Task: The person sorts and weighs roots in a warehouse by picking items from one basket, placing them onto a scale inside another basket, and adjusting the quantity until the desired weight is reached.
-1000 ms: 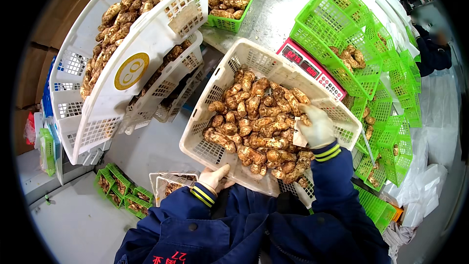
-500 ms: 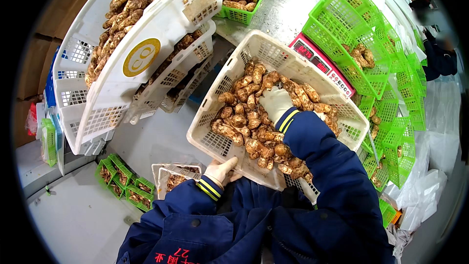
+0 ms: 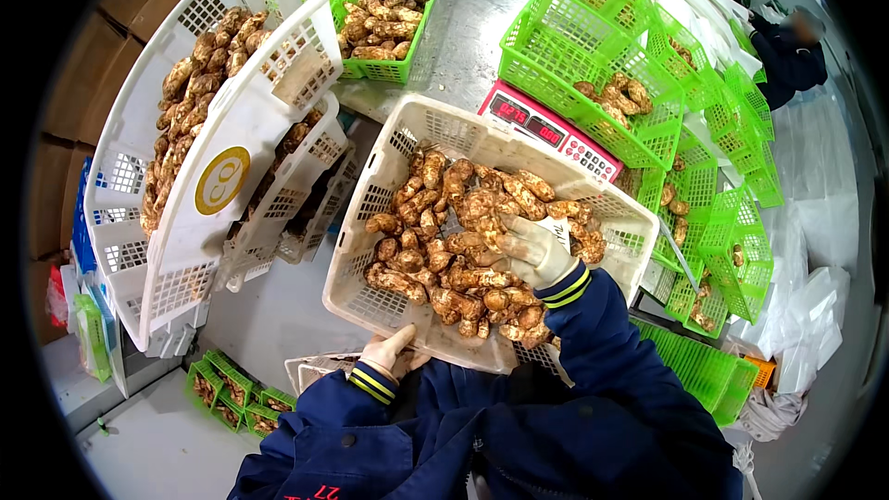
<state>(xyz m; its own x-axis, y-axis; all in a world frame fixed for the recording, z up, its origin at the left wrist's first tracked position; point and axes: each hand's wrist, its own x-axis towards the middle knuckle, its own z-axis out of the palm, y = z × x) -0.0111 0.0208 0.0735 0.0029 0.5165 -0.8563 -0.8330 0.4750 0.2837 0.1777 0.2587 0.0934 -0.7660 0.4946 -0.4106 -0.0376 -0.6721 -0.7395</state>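
A white plastic basket (image 3: pixel 593 187) full of brown, thick-stemmed mushrooms (image 3: pixel 454 296) tilts against my front. My left hand (image 3: pixel 393 352) is closed on its near rim, the thumb over the edge. Inside the basket, my gloved right hand (image 3: pixel 535 252) has its fingers round a large mushroom (image 3: pixel 480 209), lifted just above the pile. A pale slip of paper (image 3: pixel 557 230) shows beside that hand. Beyond the basket stands a red-and-white digital scale (image 3: pixel 550 130), its display lit. A green basket (image 3: pixel 565 42) with several mushrooms in it rests on the scale.
On the left are stacked white baskets (image 3: pixel 185 250) of mushrooms. A filled green basket (image 3: pixel 421 23) stands on the metal table (image 3: pixel 472 0). Several green baskets (image 3: pixel 736 250) line the right side. Small green baskets (image 3: pixel 227 389) sit low at left. Another person (image 3: pixel 787 56) is at far right.
My right hand has come up from the pile with a mushroom and moved nearer to me. The view has shifted, so the scale and basket appear further left. My left hand keeps the rim.
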